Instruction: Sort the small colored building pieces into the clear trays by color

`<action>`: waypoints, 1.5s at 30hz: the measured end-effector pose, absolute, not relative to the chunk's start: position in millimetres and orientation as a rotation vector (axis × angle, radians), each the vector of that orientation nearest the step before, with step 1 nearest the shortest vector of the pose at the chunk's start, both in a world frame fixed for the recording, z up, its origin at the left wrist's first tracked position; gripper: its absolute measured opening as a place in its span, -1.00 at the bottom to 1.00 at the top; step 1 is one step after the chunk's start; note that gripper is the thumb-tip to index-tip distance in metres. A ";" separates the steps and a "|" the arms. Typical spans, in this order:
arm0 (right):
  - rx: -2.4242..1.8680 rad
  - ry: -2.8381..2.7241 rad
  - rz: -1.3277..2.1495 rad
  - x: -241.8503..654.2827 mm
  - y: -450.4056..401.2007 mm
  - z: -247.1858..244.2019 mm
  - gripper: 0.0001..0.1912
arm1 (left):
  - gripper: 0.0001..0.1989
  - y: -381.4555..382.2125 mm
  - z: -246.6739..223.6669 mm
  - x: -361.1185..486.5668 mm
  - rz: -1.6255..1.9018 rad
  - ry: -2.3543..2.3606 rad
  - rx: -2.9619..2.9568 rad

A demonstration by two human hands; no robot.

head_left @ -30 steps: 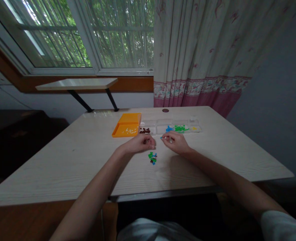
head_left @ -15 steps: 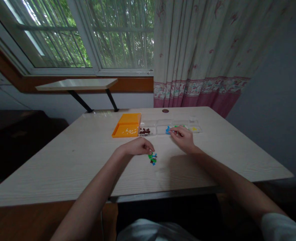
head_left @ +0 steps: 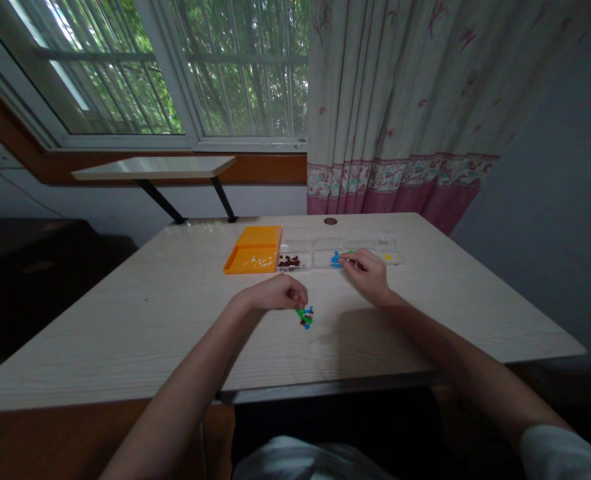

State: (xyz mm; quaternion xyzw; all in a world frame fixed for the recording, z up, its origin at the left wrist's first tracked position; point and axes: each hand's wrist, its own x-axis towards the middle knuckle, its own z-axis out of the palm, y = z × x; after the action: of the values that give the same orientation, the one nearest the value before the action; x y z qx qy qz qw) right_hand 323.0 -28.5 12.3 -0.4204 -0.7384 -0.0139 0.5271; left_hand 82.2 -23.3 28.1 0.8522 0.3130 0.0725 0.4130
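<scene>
My right hand [head_left: 368, 272] is over the clear compartment tray [head_left: 321, 258], thumb and forefinger pinched at the small blue pieces [head_left: 335, 259]. One blue piece seems to be between the fingertips, though the grip is too small to see clearly. My left hand [head_left: 278, 292] rests near the middle of the table, fingers curled inward. Right below its fingertips lies a small cluster of green, blue and brown pieces [head_left: 305, 318]. Whatever the left fingers may pinch is hidden. Brown pieces [head_left: 289, 261] fill a left compartment, and yellow ones [head_left: 388, 257] sit at the right end.
An open orange case [head_left: 252, 247] with small white pieces [head_left: 262, 261] adjoins the tray's left end. A raised shelf [head_left: 155, 168] on black legs stands at the back left of the table [head_left: 175, 333]. Behind are a window and a curtain [head_left: 400, 133].
My right fingers have shifted very slightly at the blue pieces. My left fingertips have moved a little over the upper end of the cluster; both arms stay nearly still.
</scene>
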 end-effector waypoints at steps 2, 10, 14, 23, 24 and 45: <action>-1.051 -1.764 -0.041 325.2 -23.5 11.3 -0.80 | -0.81 -23.3 28.0 82.6 0.181 0.780 2.132; -1.331 -1.734 -0.041 336.7 3.2 3.7 -0.80 | -0.83 -24.9 31.8 85.0 0.204 0.758 2.109; -1.347 -1.747 -0.038 339.0 4.1 3.1 -0.79 | -0.83 -22.8 31.2 86.9 0.415 0.787 2.106; -1.047 -2.147 0.134 309.9 -28.0 -1.2 -0.83 | -0.82 -20.1 28.1 95.2 0.732 0.981 1.904; -1.036 -2.172 0.144 306.5 -30.7 -2.4 -0.83 | -0.81 -20.4 27.5 96.1 0.728 0.965 1.885; -0.896 -1.904 0.027 316.8 -32.5 7.8 -0.84 | -0.68 -22.4 29.3 82.2 0.187 0.756 2.055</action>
State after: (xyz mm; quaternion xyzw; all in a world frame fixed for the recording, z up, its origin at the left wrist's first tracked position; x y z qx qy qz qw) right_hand 316.8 -32.5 7.8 -0.3700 -0.7857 0.0111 0.4956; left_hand 82.2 -22.4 29.3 0.8328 0.3066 0.0758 0.4546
